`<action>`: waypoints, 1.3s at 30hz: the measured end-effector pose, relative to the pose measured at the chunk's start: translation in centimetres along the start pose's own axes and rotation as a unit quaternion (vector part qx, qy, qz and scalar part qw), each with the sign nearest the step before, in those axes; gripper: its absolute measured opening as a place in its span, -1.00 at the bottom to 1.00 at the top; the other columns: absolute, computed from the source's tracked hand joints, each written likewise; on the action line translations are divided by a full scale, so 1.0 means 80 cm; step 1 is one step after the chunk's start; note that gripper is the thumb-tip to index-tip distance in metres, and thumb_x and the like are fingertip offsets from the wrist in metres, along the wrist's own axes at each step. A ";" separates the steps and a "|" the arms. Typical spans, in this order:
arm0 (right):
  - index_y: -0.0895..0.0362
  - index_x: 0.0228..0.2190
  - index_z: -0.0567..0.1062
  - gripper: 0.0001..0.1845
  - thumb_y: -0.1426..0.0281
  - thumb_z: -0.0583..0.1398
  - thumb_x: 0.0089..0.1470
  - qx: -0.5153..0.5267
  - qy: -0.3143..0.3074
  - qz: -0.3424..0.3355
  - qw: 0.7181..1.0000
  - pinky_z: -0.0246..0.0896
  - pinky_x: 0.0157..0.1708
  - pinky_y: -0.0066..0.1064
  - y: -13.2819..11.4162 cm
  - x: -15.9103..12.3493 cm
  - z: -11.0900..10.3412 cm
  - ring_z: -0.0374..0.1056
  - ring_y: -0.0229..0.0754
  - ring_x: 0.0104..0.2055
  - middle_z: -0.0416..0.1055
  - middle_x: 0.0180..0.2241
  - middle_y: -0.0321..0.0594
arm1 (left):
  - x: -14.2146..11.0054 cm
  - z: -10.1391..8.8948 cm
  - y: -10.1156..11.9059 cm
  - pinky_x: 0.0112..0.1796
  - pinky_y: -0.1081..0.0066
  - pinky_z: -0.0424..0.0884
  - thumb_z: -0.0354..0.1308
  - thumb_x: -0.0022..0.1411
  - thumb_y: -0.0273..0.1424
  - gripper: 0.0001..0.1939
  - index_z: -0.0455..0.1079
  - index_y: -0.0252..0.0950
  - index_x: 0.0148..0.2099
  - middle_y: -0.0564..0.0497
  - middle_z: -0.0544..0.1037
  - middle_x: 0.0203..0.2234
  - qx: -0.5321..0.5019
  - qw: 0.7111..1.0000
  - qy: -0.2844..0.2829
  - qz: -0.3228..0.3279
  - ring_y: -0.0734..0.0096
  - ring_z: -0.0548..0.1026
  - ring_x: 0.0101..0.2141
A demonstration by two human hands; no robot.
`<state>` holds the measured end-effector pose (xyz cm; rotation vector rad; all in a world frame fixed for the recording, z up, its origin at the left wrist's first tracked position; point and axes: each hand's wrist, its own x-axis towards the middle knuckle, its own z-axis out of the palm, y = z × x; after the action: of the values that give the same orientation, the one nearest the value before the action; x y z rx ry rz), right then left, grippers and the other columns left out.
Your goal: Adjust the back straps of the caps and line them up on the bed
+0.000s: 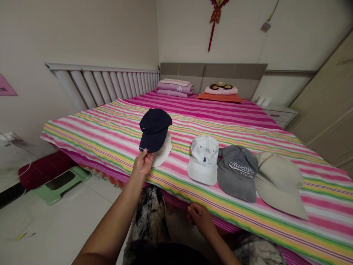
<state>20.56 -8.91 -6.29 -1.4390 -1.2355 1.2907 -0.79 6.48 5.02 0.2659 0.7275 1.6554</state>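
My left hand [142,162] pinches the brim of a navy cap [153,129], which rests on top of a cream cap [163,152] on the striped bedsheet [110,129]. My right hand [200,218] hangs low in front of the bed edge with its fingers curled, and nothing shows in them. To the right lie a white cap [203,159], a grey cap [237,172] with lettering and a beige cap [280,186], side by side and overlapping.
Folded purple blankets [174,87] and a pillow stack with a plush [221,92] sit by the headboard. A maroon and green stool [52,176] stands on the floor at left. A nightstand [278,112] and wardrobe [328,103] are at right.
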 end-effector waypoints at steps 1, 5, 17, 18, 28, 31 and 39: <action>0.14 -0.70 0.31 -0.68 0.19 0.14 -0.11 0.015 -0.001 -0.002 1.000 0.01 -0.66 -0.50 -0.006 0.002 -0.002 0.15 -0.32 -0.70 0.29 -0.74 -0.34 | -0.010 -0.001 -0.008 -0.44 0.55 0.37 0.05 0.06 -0.64 -0.86 0.32 -0.32 -0.45 0.09 0.45 -0.59 0.002 1.000 -0.025 -0.009 0.59 0.40 -0.56; 0.16 -0.52 0.41 -0.64 0.09 0.16 -0.12 0.087 0.001 -0.030 0.996 0.18 -0.48 -0.44 -0.057 0.012 -0.022 0.32 -0.24 -0.50 0.44 -0.51 -0.21 | -0.064 -0.024 -0.058 -0.38 0.49 0.37 0.16 -0.13 -0.66 -0.81 0.35 -0.29 -0.45 0.08 0.49 -0.54 0.008 0.985 -0.138 -0.103 0.53 0.43 -0.48; 0.15 -0.31 0.49 -0.42 0.23 0.41 -0.49 0.368 -0.041 -0.086 0.925 0.31 -0.32 -0.29 -0.164 -0.009 -0.040 0.41 -0.02 -0.26 0.51 -0.37 -0.14 | -0.169 -0.083 -0.137 -0.34 0.55 0.34 0.27 -0.25 -0.65 -0.62 0.46 -0.29 -0.29 0.08 0.56 -0.44 0.001 0.880 -0.305 -0.364 0.51 0.48 -0.38; 0.15 -0.33 0.49 -0.44 0.23 0.41 -0.49 0.366 -0.045 -0.075 0.926 0.32 -0.31 -0.27 -0.160 -0.012 -0.038 0.41 0.00 -0.26 0.51 -0.39 -0.14 | -0.169 -0.085 -0.137 -0.34 0.54 0.35 0.25 -0.23 -0.67 -0.61 0.46 -0.29 -0.26 0.07 0.56 -0.42 0.003 0.875 -0.310 -0.371 0.50 0.49 -0.37; 0.04 0.01 0.28 -0.28 0.19 0.31 -0.23 0.325 0.002 -0.100 0.940 0.16 -0.03 -0.08 -0.159 -0.041 -0.054 0.32 0.03 -0.06 0.43 -0.10 -0.10 | -0.118 -0.085 -0.102 -0.22 0.46 0.35 0.23 -0.07 -0.40 -0.76 0.49 -0.33 -0.27 0.01 0.58 -0.35 -0.064 0.876 -0.318 -0.357 0.38 0.51 -0.31; 0.04 0.03 0.26 -0.27 0.20 0.30 -0.21 0.302 -0.004 -0.092 0.949 0.14 -0.02 -0.08 -0.147 -0.044 -0.061 0.31 0.04 -0.04 0.44 -0.12 -0.09 | -0.100 -0.070 -0.088 -0.14 0.40 0.32 0.21 -0.01 -0.25 -0.70 0.50 -0.35 -0.27 -0.02 0.59 -0.38 -0.036 0.874 -0.321 -0.363 0.33 0.52 -0.32; 0.00 -0.28 0.49 -0.55 0.04 0.24 -0.23 0.303 -0.012 -0.134 0.943 0.25 -0.13 -0.10 -0.120 -0.054 -0.088 0.42 0.06 -0.22 0.53 -0.33 -0.14 | -0.105 -0.037 -0.077 0.02 0.22 0.16 0.21 -0.05 -0.13 -0.60 0.50 -0.35 -0.26 -0.05 0.59 -0.42 -0.026 0.869 -0.355 -0.343 0.15 0.48 -0.19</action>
<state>26.20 -11.22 4.79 -0.7869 -0.8931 1.3410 4.46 -2.09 0.94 0.4790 0.1621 0.7922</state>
